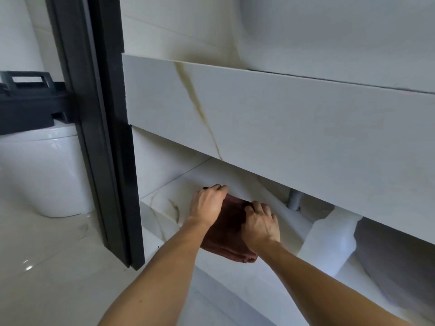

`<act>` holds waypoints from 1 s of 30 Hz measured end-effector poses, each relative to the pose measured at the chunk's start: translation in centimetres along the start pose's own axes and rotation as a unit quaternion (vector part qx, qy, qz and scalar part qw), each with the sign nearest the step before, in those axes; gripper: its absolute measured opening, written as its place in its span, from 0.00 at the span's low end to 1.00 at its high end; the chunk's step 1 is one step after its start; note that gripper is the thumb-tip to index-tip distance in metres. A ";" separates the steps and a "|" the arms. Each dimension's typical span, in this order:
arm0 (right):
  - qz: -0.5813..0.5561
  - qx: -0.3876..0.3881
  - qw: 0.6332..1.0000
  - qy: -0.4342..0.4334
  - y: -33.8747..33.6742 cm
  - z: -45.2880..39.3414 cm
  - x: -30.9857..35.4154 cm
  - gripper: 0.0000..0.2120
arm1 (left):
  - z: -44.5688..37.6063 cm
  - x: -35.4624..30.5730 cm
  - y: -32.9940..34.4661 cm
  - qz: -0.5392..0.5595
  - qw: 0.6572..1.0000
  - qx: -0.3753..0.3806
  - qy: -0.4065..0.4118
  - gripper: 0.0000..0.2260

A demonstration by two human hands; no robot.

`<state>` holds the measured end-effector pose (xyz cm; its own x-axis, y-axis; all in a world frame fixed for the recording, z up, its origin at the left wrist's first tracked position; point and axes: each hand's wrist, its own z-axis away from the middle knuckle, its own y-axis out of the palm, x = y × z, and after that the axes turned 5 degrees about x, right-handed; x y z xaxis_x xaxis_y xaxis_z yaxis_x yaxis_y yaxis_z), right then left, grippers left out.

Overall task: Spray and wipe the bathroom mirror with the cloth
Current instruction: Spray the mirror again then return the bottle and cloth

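Note:
A dark red-brown folded cloth (227, 234) lies on the low marble shelf (164, 208) under the vanity counter. My left hand (208, 203) rests on the cloth's far left corner with its fingers curled over the edge. My right hand (260, 223) grips the cloth's right side with bent fingers. A white spray bottle (329, 243) stands on the same shelf to the right of the cloth, apart from both hands. The mirror is out of view.
The thick marble counter front (259, 118) overhangs the shelf, with a white basin (329, 31) on top. A grey drain pipe (294, 198) drops behind the hands. A black door frame (101, 137) stands at left, and beyond it a white toilet (44, 170).

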<state>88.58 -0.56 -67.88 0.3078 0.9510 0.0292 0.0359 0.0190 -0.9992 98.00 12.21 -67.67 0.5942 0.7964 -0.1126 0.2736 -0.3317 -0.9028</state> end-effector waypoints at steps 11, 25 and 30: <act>-0.032 0.079 0.995 0.045 5.7 -0.3 -0.9 0.38 | -0.4 2.7 6.0 0.007 0.971 0.234 0.056 0.24; -0.062 -0.004 0.998 0.023 2.9 -4.6 -2.3 0.12 | -0.8 2.2 6.4 0.039 0.966 0.257 0.011 0.25; -0.101 0.026 0.994 0.036 1.8 -5.9 -2.9 0.06 | -0.1 2.1 6.6 0.022 0.969 0.247 0.017 0.25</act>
<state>93.37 -5.12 -69.55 0.3660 0.9018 0.2300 0.0548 0.2258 -0.9726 101.13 11.63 -73.81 0.6242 0.7670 -0.1490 -0.1423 -0.0760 -0.9869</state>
